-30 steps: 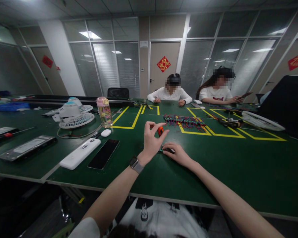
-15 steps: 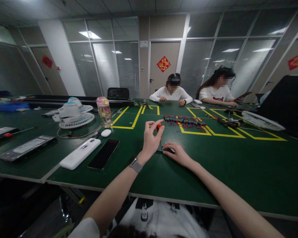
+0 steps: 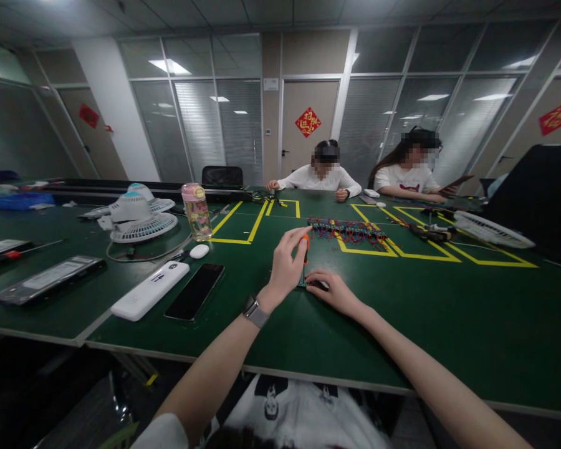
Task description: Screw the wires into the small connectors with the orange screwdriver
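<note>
Left hand (image 3: 288,257): pinching screwdriver (image 3: 307,243), long axis near upright.
Board (image 3: 302,285): on table (image 3: 449,324), at 6 o'clock from pinching fingers.
Right hand (image 3: 335,291): nearer, fingertips at 3 o'clock edge; unclear whether gripping.

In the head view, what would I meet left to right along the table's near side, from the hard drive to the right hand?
Hard drive, white handheld device, black smartphone, smartwatch, left hand, right hand.
</note>
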Demonstrator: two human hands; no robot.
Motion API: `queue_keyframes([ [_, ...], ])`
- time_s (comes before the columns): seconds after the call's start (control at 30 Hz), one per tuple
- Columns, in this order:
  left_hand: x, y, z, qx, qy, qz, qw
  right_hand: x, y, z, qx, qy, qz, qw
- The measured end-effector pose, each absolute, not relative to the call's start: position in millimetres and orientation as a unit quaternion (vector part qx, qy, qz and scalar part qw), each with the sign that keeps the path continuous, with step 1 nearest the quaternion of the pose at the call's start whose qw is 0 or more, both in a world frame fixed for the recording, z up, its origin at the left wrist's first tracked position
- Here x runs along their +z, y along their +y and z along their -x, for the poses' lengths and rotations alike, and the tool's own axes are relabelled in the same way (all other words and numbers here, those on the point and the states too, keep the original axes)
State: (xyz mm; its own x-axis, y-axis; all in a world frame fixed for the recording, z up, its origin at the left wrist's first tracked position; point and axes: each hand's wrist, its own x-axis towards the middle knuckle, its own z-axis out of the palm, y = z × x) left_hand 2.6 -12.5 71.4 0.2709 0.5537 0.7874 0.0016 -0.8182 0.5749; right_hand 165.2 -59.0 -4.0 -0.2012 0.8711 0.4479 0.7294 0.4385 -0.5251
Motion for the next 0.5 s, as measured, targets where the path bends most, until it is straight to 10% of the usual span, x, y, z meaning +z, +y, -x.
queue_keyframes([
  [0.5,67.1,-5.4,-8.1,0.542,0.144,-0.727,0.398,-3.3,-59.2,-165.2,0.098,-0.77,0.519,0.358],
])
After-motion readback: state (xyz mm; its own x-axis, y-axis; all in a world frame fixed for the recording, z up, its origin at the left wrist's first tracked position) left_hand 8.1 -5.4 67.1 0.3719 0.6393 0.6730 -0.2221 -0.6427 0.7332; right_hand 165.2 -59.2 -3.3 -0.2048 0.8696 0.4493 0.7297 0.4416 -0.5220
